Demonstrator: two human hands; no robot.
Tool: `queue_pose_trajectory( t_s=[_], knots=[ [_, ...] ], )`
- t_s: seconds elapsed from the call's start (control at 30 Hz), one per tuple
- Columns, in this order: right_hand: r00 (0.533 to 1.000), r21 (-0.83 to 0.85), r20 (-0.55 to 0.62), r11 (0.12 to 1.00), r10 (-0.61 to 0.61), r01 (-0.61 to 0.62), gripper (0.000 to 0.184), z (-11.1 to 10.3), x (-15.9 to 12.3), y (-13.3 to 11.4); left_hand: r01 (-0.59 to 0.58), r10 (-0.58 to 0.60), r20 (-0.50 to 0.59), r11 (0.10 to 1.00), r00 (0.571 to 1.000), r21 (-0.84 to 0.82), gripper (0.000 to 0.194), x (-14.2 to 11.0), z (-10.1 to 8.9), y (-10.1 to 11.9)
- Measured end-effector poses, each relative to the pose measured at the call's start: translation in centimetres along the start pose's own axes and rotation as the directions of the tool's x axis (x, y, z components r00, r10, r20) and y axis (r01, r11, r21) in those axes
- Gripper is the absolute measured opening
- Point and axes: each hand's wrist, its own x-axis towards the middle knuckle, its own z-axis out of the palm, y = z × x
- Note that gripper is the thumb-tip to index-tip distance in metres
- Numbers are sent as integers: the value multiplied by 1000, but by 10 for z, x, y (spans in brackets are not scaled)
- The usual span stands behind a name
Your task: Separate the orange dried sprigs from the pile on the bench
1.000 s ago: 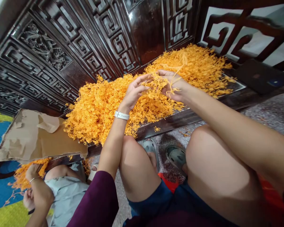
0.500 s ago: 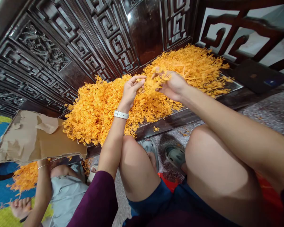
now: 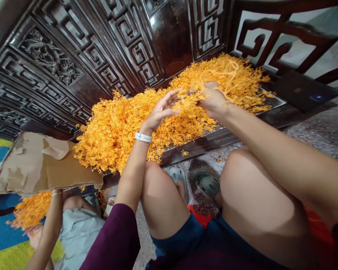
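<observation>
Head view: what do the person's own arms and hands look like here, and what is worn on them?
Both forearms are bare. The left hand has a white band around its wrist, like a watch strap or fitness band, and a dark purple sleeve covers the upper arm down to about the elbow. The right hand shows no ring, band or glove; its sleeve is hardly in view.

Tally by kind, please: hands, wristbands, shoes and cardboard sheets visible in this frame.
Hands: 2, left hand, right hand
Wristbands: 2, white watch band, thin bracelet
Shoes: 2, and
Cardboard sheets: 1
Total: 7
</observation>
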Motion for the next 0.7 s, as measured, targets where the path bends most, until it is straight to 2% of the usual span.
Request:
queue_pose_trajectory(
  t_s=[0.1,0.23,0.33,0.43,0.53,0.7],
  knots=[
    [999,-150,-17,988,-40,37,57,0,-4,-8,65,-68,-34,995,997,-71,67,-1,5,17],
    [993,-419,-17,903,-114,96,51,3,-10,-17,149,-165,-155,983,974,-111,67,1,16,36],
    [995,-546,16,833,-99,92,43,3,-11,-16,180,-193,-246,981,950,-72,46,4,26,36],
    [992,-582,44,804,-118,122,35,3,-6,-7,185,-177,-305,983,936,-2,25,8,33,30],
    [989,-563,69,814,-128,145,28,3,-1,1,184,-182,-363,982,914,-30,6,11,36,26],
    [977,-466,156,861,-144,202,28,2,1,5,167,-240,-452,966,859,-196,17,11,32,23]
  ],
)
